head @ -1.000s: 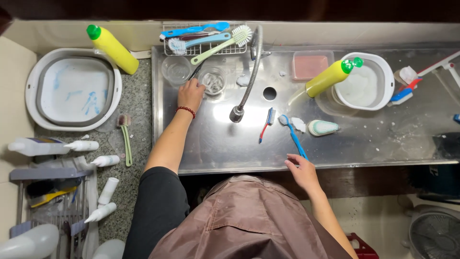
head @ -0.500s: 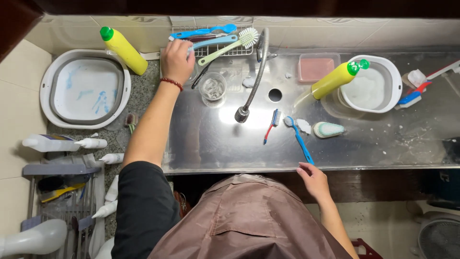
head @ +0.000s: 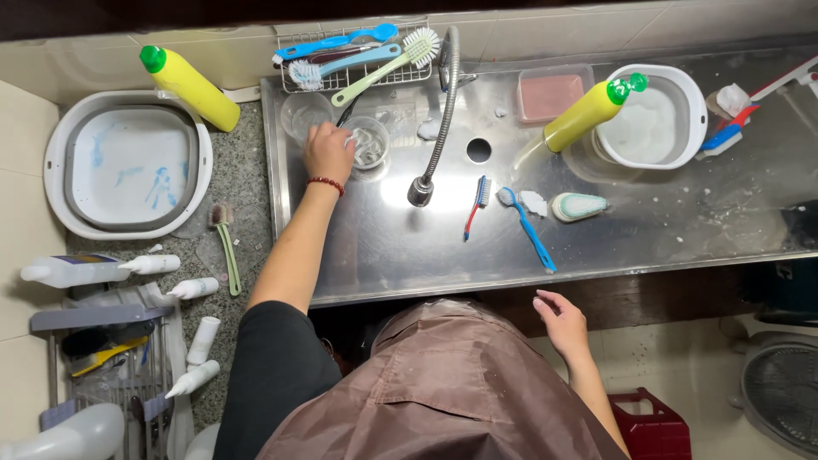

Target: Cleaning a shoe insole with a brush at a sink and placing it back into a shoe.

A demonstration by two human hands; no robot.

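Left hand (head: pixel 328 153) back down from wire rack (head: pixel 294 83) at sink's rear edge, where it reached half a second ago; now fingers curled at rim of clear drinking glass (head: pixel 368 146) standing upright on steel sink deck (head: pixel 375 247), left of gooseneck faucet (head: pixel 433 119) (firm grip or mere touch: cannot tell). Right hand (head: pixel 560 317) empty, fingers loosely open, hanging below front edge near blue toothbrush (head: pixel 527 228), barely shifted. Judgement: attention returned to glass.

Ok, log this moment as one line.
left hand: on rim of clear glass | right hand: empty, below sink edge | glass: upright in steel sink, beside faucet
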